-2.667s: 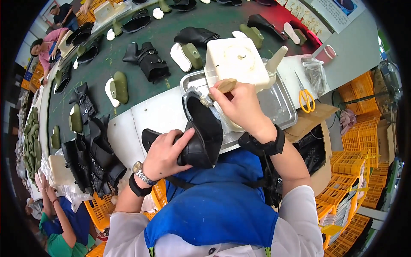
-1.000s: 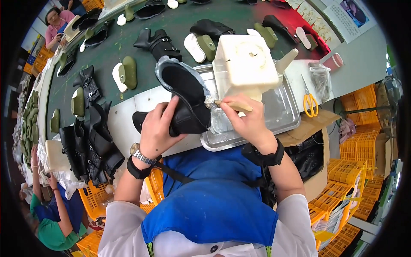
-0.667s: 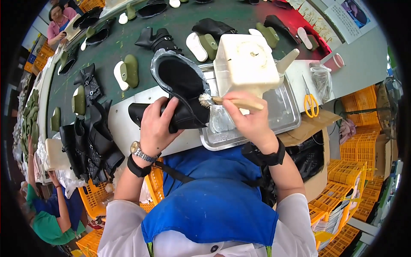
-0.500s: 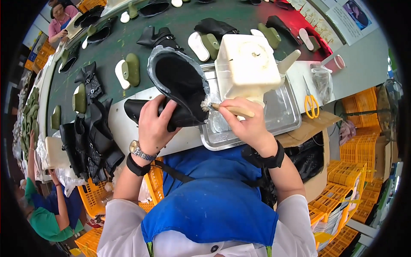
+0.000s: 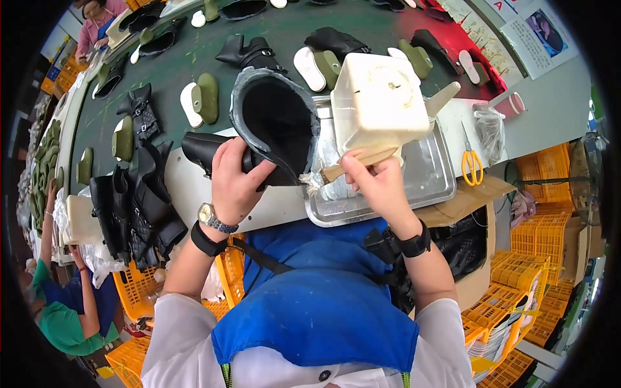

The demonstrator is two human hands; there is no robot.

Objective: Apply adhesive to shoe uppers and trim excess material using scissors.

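Observation:
A black boot is tipped so that its wide shaft opening faces me, with a greyish-white wet coat along the rim. My left hand grips the near left edge of the shaft, thumb over the side. In my right hand is a brush with a wooden handle, held between thumb and fingers. Its white-coated bristles touch or almost touch the rim's near right corner. Just beyond that hand, a cream plastic container stands in a metal tray.
Boots, olive shoe forms and white insoles lie on the green surface ahead. More black boots are bunched at left. Orange-handled scissors and a plastic bag lie at right. Orange crates stand lower right. Two co-workers are at left.
The brush has moved toward me along the boot's right rim to its near corner, its handle now tilted more. My left hand keeps hold of the boot.

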